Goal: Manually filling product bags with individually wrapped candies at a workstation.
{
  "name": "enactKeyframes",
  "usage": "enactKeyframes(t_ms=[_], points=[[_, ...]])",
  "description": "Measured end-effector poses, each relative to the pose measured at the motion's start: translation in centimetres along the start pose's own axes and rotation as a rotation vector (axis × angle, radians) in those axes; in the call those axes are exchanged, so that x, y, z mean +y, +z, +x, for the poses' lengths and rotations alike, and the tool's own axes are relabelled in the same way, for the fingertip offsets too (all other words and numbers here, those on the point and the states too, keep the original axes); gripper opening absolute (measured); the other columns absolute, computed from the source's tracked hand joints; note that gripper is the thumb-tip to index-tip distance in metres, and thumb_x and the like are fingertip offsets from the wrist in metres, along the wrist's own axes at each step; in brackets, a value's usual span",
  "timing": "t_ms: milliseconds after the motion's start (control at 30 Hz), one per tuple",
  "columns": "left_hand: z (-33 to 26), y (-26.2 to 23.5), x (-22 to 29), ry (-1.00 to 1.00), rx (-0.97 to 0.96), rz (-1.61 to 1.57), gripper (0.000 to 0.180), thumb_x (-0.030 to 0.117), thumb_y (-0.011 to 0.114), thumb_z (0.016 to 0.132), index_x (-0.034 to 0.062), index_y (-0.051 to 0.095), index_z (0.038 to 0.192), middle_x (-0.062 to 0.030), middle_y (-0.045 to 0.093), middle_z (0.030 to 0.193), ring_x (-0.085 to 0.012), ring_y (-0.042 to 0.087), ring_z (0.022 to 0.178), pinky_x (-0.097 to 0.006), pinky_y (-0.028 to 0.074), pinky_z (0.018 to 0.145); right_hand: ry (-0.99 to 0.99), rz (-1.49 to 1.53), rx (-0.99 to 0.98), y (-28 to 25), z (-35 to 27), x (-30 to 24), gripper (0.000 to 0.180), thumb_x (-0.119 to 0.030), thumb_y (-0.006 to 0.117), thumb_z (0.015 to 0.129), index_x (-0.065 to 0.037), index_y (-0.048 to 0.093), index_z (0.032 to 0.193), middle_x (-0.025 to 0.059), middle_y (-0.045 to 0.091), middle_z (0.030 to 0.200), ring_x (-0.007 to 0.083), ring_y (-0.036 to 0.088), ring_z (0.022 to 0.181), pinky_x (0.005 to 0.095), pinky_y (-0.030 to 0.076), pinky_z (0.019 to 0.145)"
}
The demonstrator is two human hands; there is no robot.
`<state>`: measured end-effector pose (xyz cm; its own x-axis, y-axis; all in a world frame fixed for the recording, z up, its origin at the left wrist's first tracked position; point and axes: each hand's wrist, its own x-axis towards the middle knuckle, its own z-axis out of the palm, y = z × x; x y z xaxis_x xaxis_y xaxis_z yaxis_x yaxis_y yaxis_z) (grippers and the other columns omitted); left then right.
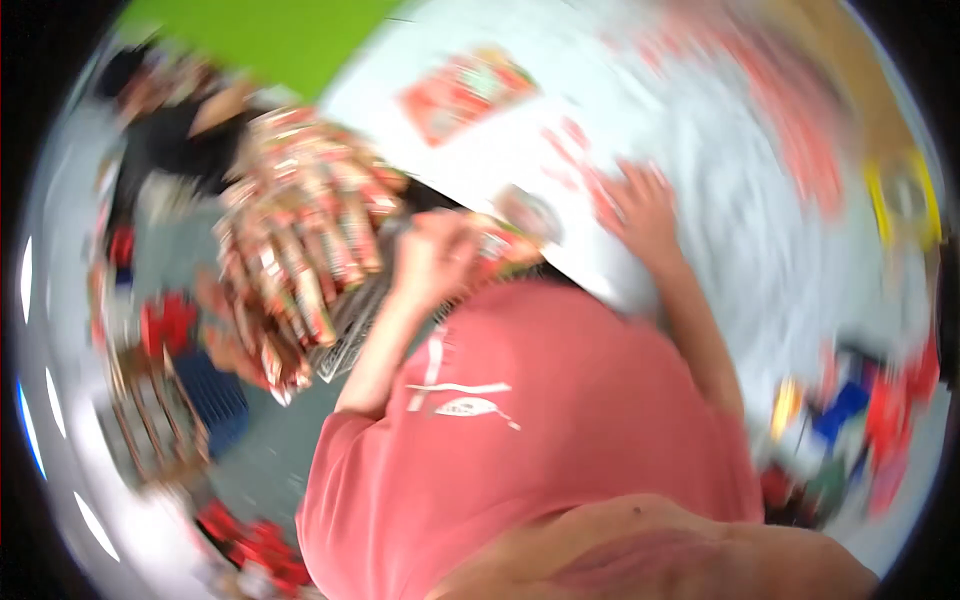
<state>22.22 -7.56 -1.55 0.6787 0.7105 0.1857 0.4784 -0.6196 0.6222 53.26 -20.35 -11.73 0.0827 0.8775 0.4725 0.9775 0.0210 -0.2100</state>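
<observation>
My left hand point(435, 255) is closed, fingers curled, at the near left edge of the white table. It grips the end of a shiny red and green printed packet point(508, 248) that lies across the table edge against my shirt; blur softens the grip. Just beyond the packet sits a small rounded, grey-brown clear-looking thing point(530, 215), too smeared to name. My right hand point(640, 212) rests on the white tabletop point(600, 265) with fingers spread, beside some reddish print or marks. A flat red and green printed packet point(468, 95) lies farther back on the table.
To my left, many similar packets point(300, 215) are heaped over a wire-like grey rack or crate point(355, 325). Behind the heap is a person in black point(190, 140). A green surface point(270, 45) lies at the far left, a yellow object point(905, 200) at the right rim.
</observation>
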Motion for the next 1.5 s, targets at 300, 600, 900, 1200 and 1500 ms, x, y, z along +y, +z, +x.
enactKeyframes(t_ms=[300, 600, 900, 1200, 1500], points=[[-0.5, 0.7, -1.0, 0.114, 0.127, -0.071, 0.025, 0.016, 0.070, 0.082, 0.0058, 0.069, 0.105, -0.0131, 0.068, 0.087, -0.0309, 0.067, 0.076, -0.039, 0.053, 0.065, 0.033, 0.000, 0.006, -0.2, 1.2, -0.4, 0.034, -0.025, 0.076, 0.078, -0.013, 0.067, 0.109, 0.0073, 0.061, 0.114, 0.0294, 0.056, 0.107, 0.0447, 0.043, 0.087], [1.1, 0.8, 0.5, 0.145, 0.069, -0.106, 0.028, 0.016, 0.071, 0.080, 0.0051, 0.070, 0.106, -0.0123, 0.066, 0.087, -0.0321, 0.065, 0.083, -0.042, 0.051, 0.072, 0.027, 0.184, 0.118, -0.4, 1.0, 0.7, 0.017, -0.006, 0.075, 0.076, -0.009, 0.067, 0.091, 0.0085, 0.061, 0.093, 0.0258, 0.062, 0.071, 0.0353, 0.051, 0.060], [4.7, 1.4, 1.5, 0.275, 0.084, -0.026, 0.023, 0.011, 0.071, 0.079, 0.0047, 0.070, 0.101, -0.0125, 0.063, 0.092, -0.0320, 0.063, 0.079, -0.039, 0.053, 0.070, 0.759, 0.904, 0.302, -0.1, 2.6, 3.0, 0.016, -0.014, 0.067, 0.093, 0.001, 0.068, 0.100, -0.0048, 0.056, 0.070, 0.0039, 0.047, 0.058, 0.0229, 0.036, 0.048], [8.4, 5.9, 4.8, 0.269, -0.104, -0.121, 0.021, 0.007, 0.069, 0.088, -0.0005, 0.068, 0.107, -0.0103, 0.062, 0.092, -0.0197, 0.064, 0.068, -0.030, 0.053, 0.060, 0.904, 1.742, 0.567, -10.7, 7.9, -2.7, 0.019, -0.011, 0.069, 0.090, 0.001, 0.065, 0.105, 0.0028, 0.062, 0.086, 0.0063, 0.055, 0.071, 0.0223, 0.044, 0.054], [9.9, 8.1, 5.7, 0.307, -0.087, -0.176, 0.024, 0.008, 0.070, 0.087, 0.0007, 0.069, 0.110, -0.0100, 0.061, 0.087, -0.0197, 0.062, 0.071, -0.030, 0.051, 0.060, 0.581, 1.550, 0.613, -6.6, 6.9, -0.9, 0.017, -0.009, 0.069, 0.090, -0.001, 0.066, 0.104, 0.0031, 0.064, 0.090, 0.0072, 0.058, 0.075, 0.0223, 0.047, 0.061]])
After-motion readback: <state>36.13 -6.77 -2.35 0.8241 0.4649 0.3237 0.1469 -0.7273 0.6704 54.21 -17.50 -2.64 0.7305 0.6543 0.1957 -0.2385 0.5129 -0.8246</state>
